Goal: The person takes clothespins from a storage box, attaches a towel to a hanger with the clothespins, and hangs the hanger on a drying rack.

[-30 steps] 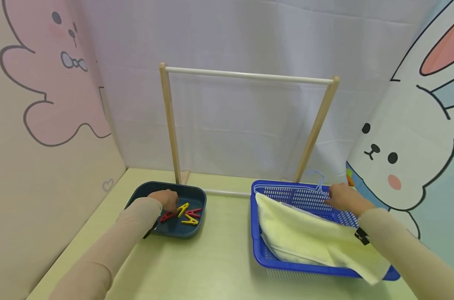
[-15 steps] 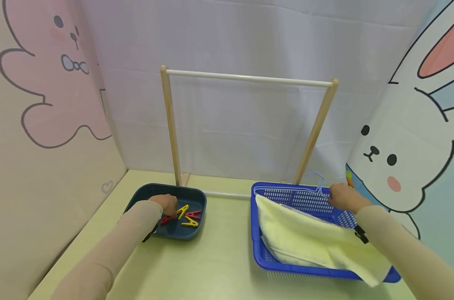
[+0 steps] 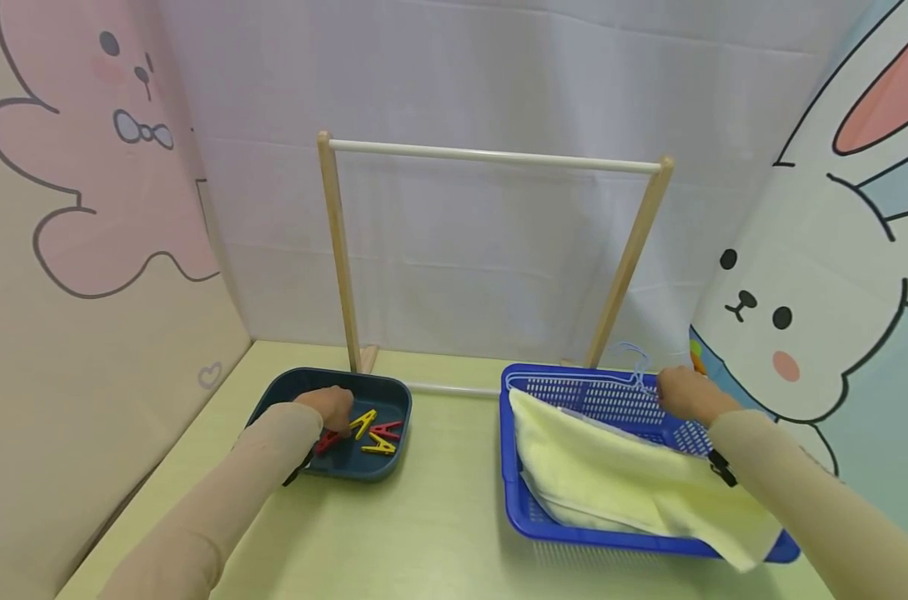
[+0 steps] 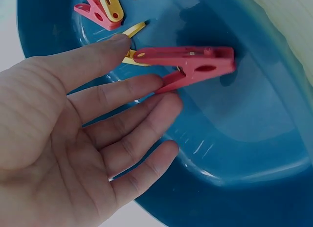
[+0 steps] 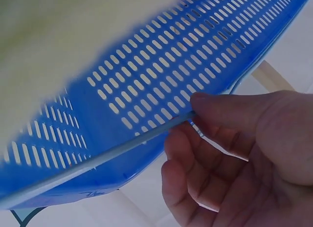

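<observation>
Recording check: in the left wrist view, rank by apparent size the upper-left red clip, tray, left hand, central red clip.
Tray
Left hand
Central red clip
Upper-left red clip, cut by the frame and perhaps farther from the camera

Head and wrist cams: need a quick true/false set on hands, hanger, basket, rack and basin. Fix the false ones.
1. The right hand pinches the light-blue clothes hanger. True.
2. The yellow cloth drapes over the front rim of the blue plastic basket. True.
3. The left hand is inside that basket. False: it is in the dark-blue basin, its fingertips at a red clothespin.
4. The drying rack stands in front of the basket, nearer the head camera. False: it stands behind the basket.
5. Yellow clothespins lie in the basin. True.
</observation>
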`<state>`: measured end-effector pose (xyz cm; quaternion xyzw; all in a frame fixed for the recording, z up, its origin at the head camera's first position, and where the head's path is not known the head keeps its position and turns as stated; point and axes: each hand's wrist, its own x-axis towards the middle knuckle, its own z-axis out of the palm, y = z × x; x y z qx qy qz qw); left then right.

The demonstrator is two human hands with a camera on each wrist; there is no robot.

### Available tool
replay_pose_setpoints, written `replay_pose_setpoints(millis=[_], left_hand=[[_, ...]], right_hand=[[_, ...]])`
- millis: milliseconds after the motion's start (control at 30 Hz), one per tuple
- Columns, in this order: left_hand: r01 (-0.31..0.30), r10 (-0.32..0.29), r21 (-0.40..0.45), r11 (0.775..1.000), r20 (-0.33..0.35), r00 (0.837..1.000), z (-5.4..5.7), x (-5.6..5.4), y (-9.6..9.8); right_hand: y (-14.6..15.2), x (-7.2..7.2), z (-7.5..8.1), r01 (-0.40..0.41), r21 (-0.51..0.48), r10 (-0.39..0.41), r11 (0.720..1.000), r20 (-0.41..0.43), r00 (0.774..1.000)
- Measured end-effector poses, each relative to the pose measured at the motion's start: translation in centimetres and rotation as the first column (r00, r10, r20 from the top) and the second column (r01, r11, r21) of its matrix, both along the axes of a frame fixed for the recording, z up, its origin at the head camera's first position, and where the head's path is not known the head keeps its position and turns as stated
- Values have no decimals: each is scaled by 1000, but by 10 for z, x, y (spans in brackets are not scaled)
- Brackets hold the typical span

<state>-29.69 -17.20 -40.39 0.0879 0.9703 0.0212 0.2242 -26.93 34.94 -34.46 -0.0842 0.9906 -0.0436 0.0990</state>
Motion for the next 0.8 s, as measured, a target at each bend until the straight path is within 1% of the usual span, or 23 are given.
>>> replay_pose_setpoints(millis=[200, 333, 433, 533, 600, 700, 800], left_hand=[[-11, 12, 51, 999, -25, 1000, -1, 1, -1], [15, -10, 67, 998, -73, 997, -3, -1, -2], [21, -15, 66, 998, -92, 996, -4, -2, -3], [16, -10, 59, 998, -92, 996, -5, -2, -4], [-1, 6, 61, 998, -83, 997, -4, -2, -6], [-18, 23, 70, 997, -69, 997, -2, -2, -9], [-13, 17, 77, 997, -58, 998, 2, 0, -11]], right_hand=[[2, 1, 0, 8, 2, -8, 1000, 7, 1000], [4, 0, 1, -12, 23, 12, 1000, -2, 1000], [5, -1, 2, -33, 39, 33, 999, -14, 999], [6, -2, 1, -56, 35, 57, 998, -33, 998], [6, -1, 2, -67, 22, 68, 998, -50, 996], [7, -1, 2, -70, -18, 69, 997, -75, 995], [6, 0, 4, -76, -56, 70, 995, -107, 992]])
